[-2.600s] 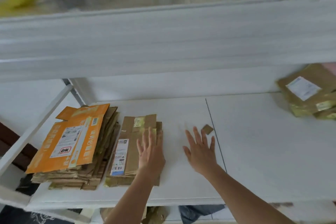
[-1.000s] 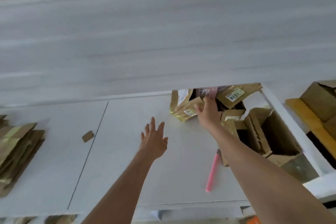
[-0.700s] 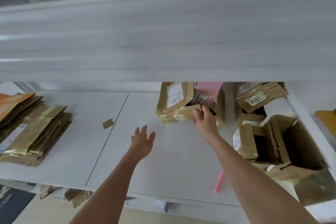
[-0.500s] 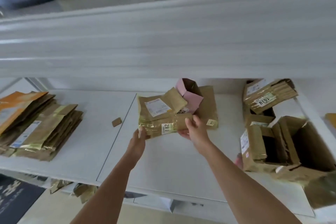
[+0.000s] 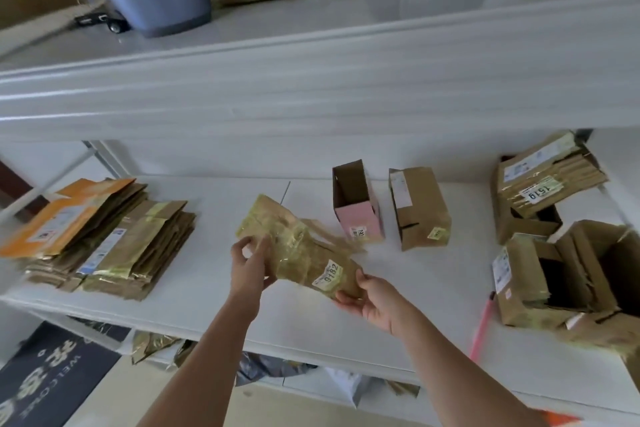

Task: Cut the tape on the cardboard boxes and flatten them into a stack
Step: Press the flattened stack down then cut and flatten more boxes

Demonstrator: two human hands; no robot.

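Above the shelf (image 5: 194, 291) front, both hands pinch the box (image 5: 298, 246), left hand (image 5: 250, 267) at 9 o'clock, right hand (image 5: 372, 298) at 4; light, tape-slick, probably half-collapsed, so grip the edges.

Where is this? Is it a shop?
More likely a storeroom or a home's parcel corner. White shelves hold a stack of flattened boxes, opened boxes with shipping labels, and both hands hold a taped box.

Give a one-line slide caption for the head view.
Both hands, left hand and right hand, hold a taped cardboard box above the white shelf.
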